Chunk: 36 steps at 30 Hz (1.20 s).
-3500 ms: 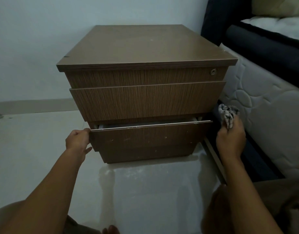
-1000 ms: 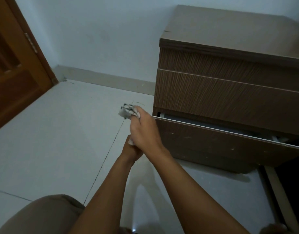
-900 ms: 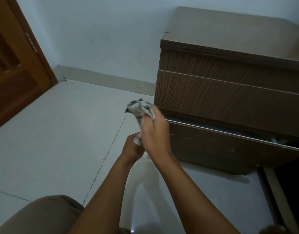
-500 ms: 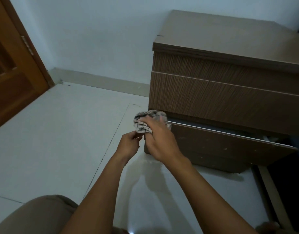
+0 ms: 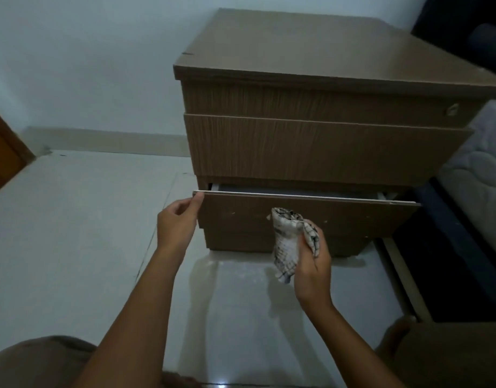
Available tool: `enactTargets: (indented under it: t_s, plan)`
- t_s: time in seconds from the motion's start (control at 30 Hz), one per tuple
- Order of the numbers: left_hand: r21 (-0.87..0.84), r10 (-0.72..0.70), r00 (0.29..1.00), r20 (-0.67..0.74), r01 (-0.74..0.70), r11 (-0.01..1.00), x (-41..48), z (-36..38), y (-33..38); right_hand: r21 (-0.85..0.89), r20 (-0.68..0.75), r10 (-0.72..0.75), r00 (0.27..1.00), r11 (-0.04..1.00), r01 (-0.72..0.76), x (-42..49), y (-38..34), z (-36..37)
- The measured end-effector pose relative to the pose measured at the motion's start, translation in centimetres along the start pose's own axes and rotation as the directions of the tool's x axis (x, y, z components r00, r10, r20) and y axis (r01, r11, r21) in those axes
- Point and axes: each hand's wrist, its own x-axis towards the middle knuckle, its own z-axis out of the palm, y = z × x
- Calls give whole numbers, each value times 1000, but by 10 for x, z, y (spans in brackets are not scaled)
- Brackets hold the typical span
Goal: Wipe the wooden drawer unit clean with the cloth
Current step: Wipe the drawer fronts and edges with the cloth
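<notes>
1. The brown wooden drawer unit [image 5: 325,147] stands on the pale tiled floor [image 5: 73,219] against the white wall, a little right of centre. Its two upper drawers are shut. Its bottom drawer [image 5: 361,219] stands out a short way, which we judge lets its top edge and front be reached.
2. At the far left, an orange-brown wooden door [image 5: 3,158] sits well apart from the work.
3. Our left hand [image 5: 176,222] has its fingers curled at the left end of the bottom drawer's front, with a fingertip on the top corner. We read this as a steadying grip, so the drawer does not slide when rubbed.
4. The white checked cloth [image 5: 287,239] is bunched into a wad and held up before the middle of that drawer front. We cannot tell whether it touches the wood. Bunched like this, it makes a firm pad for rubbing.
5. Our right hand [image 5: 314,264] is closed round the lower part of the cloth and grips it from below.
6. A small round metal lock [image 5: 452,110] sits at the right end of the top drawer. A pale quilted mattress [image 5: 482,169] lies just beside the unit — that side will likely be hard to reach.
</notes>
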Motion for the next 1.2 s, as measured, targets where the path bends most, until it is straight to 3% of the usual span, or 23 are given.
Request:
enactTargets:
  t_s: [0.1,0.2,0.3,0.4,0.53,0.63,0.77,0.93,1.07,1.2]
  plan:
    - [-48,-38,997,-67,34,998,2,8,3,150,-210,158,965,980,-128,-1,5,-8]
    - [-115,-81,993,-86,71,991,4,14,7,355,-371,406,835,893,-277,4,9,-13]
    - [-174,-107,990,-91,90,981,4,21,11,544,-392,588,707,768,-337,11,15,-24]
    - [-179,-103,988,-116,81,981,4,28,15,568,-408,621,669,746,-346,21,18,-42]
    - [-205,-97,991,-95,76,976,5,34,13,497,-549,537,641,826,-266,37,16,-67]
    - [-231,-76,995,-57,61,971,6,35,10,371,-679,366,636,919,-133,46,10,-86]
    - [-242,-53,999,-3,51,969,8,32,7,255,-753,192,630,967,10,61,2,-107]
    - [-239,-18,997,80,37,970,8,26,3,146,-727,85,682,989,32,95,8,-116]
    - [-247,-8,991,130,40,968,10,22,-1,44,-643,19,766,999,12,127,18,-111]
    - [-248,0,991,132,33,968,15,20,-4,-187,-580,-140,802,982,37,141,21,-94]
